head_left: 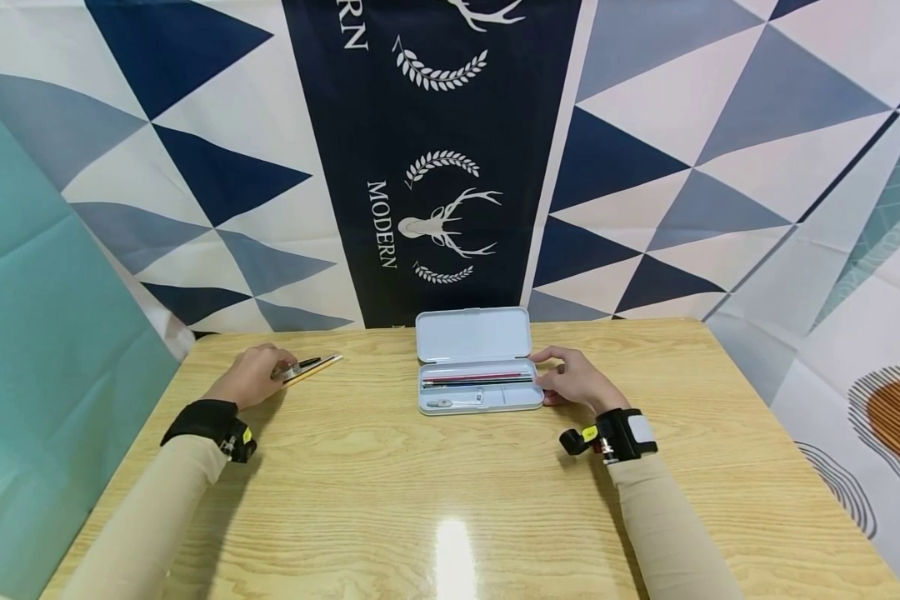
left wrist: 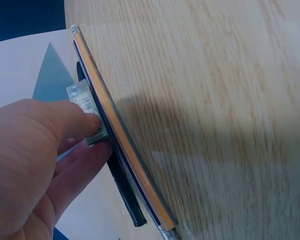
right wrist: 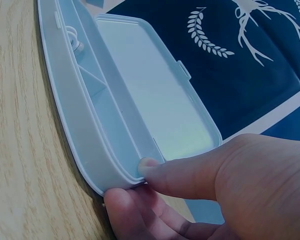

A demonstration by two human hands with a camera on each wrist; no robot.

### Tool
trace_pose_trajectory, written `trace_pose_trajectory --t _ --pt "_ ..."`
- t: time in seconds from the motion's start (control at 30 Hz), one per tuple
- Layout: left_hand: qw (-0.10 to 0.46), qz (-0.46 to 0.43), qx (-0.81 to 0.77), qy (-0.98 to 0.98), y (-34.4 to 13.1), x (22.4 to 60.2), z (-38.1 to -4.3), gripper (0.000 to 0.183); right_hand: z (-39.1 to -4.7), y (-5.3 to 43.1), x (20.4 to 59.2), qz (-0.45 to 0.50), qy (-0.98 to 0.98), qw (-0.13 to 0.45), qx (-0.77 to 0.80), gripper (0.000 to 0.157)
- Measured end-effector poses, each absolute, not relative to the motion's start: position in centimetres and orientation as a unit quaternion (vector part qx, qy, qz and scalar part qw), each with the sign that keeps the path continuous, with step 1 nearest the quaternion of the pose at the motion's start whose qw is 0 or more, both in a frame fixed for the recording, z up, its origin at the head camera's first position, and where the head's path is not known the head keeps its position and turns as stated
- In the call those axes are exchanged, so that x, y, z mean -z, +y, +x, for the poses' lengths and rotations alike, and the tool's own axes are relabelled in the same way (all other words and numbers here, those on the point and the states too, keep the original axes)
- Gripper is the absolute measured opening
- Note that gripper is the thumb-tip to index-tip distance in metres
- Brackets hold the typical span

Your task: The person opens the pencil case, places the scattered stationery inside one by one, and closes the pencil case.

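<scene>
1. The open pencil case (head_left: 474, 335) lies left of my right hand (head_left: 576, 381), its end pinched by thumb and fingers, probably for steadiness.
2. The yellow pencil (left wrist: 118, 129) slants just beyond my left hand's (head_left: 251, 377) fingertips.
3. The dark pen (left wrist: 124, 190) lies alongside, nearer them.
4. Those fingertips pinch the small barcoded block (left wrist: 84, 99), presumably for control.

The head view is bright; white glare lies on the table (head_left: 360, 500), and the arms (head_left: 667, 525) cast soft shadows. Both wrist views look dimmer and bluish.
</scene>
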State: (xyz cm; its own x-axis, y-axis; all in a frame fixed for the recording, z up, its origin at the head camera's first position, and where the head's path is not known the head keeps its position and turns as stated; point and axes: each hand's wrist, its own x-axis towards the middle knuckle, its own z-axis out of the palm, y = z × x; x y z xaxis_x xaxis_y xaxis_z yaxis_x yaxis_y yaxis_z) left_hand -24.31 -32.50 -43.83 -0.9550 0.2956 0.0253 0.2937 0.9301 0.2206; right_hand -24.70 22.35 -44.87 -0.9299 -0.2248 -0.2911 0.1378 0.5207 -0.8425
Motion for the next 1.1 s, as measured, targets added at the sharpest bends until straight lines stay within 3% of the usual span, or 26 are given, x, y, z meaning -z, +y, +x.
trace_pose_trajectory --t 0.77,1.1 --pt "-0.001 0.173 -0.101 0.980 -32.6 40.8 -24.1 0.024 -24.8 22.3 44.8 -0.024 0.855 0.185 0.484 0.052" --pt "-0.048 0.171 -0.096 0.979 -31.9 39.8 -24.5 0.019 -24.9 22.4 45.0 -0.025 0.852 0.186 0.489 0.052"
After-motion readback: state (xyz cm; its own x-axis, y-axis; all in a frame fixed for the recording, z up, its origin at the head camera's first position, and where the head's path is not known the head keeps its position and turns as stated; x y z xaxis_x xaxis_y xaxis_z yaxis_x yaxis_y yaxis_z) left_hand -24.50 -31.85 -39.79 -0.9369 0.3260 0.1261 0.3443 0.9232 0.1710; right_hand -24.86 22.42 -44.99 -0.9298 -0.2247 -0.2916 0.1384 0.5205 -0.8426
